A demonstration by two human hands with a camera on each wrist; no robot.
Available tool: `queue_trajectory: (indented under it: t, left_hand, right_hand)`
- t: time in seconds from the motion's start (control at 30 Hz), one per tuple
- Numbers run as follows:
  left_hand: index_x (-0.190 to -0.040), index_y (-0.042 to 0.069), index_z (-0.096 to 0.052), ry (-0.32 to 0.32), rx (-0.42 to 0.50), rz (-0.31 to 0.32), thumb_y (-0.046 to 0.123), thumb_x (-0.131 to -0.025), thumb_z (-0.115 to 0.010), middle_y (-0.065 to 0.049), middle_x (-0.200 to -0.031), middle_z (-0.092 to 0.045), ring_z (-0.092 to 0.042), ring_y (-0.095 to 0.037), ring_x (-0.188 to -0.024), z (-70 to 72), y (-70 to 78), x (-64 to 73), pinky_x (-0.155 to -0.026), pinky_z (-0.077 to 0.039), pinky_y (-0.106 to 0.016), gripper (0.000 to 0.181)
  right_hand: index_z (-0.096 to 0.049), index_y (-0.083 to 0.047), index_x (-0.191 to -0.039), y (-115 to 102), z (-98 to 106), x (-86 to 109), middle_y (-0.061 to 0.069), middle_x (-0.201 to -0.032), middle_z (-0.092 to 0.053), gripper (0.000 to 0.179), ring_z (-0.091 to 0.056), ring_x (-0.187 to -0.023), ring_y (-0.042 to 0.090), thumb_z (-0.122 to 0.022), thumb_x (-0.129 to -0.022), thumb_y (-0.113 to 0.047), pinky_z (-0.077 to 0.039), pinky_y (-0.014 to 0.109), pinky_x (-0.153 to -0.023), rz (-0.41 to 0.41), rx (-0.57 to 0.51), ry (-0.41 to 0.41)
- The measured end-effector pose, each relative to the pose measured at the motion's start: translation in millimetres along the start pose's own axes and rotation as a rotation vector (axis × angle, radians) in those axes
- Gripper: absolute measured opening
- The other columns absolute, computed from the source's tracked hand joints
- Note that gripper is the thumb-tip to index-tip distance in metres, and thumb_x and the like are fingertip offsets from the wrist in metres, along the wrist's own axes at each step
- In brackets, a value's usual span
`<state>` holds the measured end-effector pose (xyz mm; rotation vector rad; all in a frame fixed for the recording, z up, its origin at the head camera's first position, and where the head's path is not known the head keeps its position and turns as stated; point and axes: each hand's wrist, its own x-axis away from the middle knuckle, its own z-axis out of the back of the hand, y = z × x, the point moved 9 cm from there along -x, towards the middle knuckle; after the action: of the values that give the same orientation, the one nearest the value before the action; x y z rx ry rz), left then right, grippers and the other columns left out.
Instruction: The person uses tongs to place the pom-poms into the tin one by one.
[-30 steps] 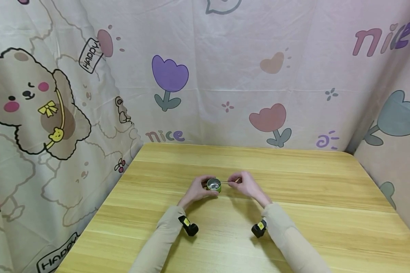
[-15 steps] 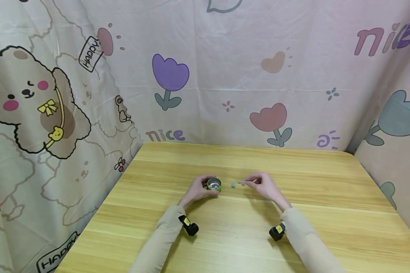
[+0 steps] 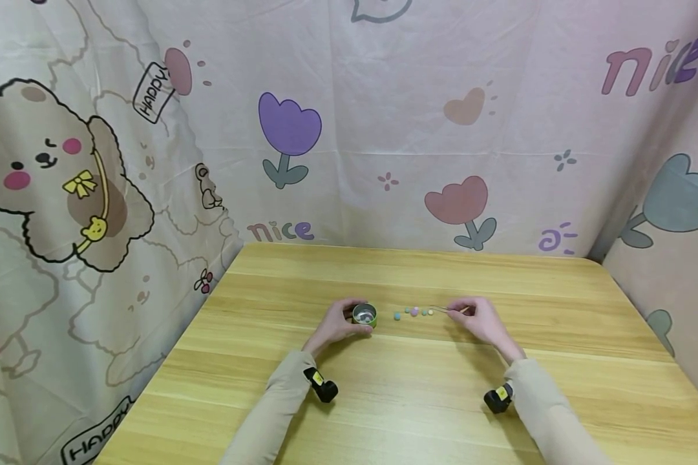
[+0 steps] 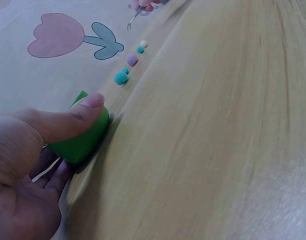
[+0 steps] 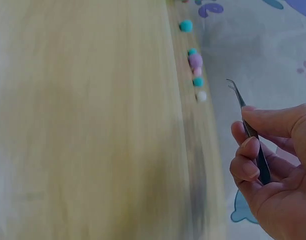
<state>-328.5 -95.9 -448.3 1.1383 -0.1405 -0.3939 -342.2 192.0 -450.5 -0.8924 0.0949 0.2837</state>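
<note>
My left hand [image 3: 338, 321] grips a small round tin [image 3: 364, 316], green outside and silvery inside, thumb at the near side and fingers round the far side. Its open top faces up. Pinched in my right hand [image 3: 481, 318] are dark tweezers [image 5: 251, 130] with bent tips, slightly apart, nothing between them. Left of the tips, several small pompoms lie in a rough row: a larger teal pompom [image 3: 397, 316] nearest the tin, a purple pompom [image 5: 195, 60] mid-row, and a white pompom [image 5: 201, 96] nearest the tweezers. Small teal and pink ones sit among them.
Everything stands on a light wooden table [image 3: 302, 271]. A printed curtain [image 3: 384, 129] hangs behind its far edge and along both sides. Black wrist cameras [image 3: 324, 387] are strapped over both beige sleeves.
My right hand has drawn the tweezers rightward, away from the tin and past the pompoms, so the row shows from behind the hand. My left hand and the tin have stayed put.
</note>
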Motion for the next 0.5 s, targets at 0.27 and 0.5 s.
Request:
queue_trajectory:
  t: [0.27,0.5]
  left_hand:
    - [-0.134,-0.015,-0.053,-0.009,0.000,-0.001,-0.002,-0.081,-0.080,-0.034,-0.128,-0.061,-0.061,-0.050,-0.117,0.2,1.1,0.7,-0.104,-0.051,-0.057,0.060]
    - [-0.133,-0.015,-0.053,-0.001,-0.014,0.001,-0.003,-0.081,-0.080,-0.034,-0.127,-0.061,-0.062,-0.049,-0.116,0.5,2.9,1.9,-0.103,-0.052,-0.057,0.060]
  right_hand:
    - [-0.076,0.000,-0.100,9.7,2.6,-0.7,0.017,-0.096,-0.075,0.014,-0.058,-0.072,0.007,-0.072,-0.089,-0.008,-0.048,0.018,-0.063,-0.028,0.047,-0.014]
    - [-0.076,0.000,-0.100,12.8,-1.3,-4.0,0.016,-0.095,-0.076,0.014,-0.058,-0.072,0.006,-0.073,-0.090,-0.010,-0.048,0.018,-0.063,-0.036,0.060,-0.029]
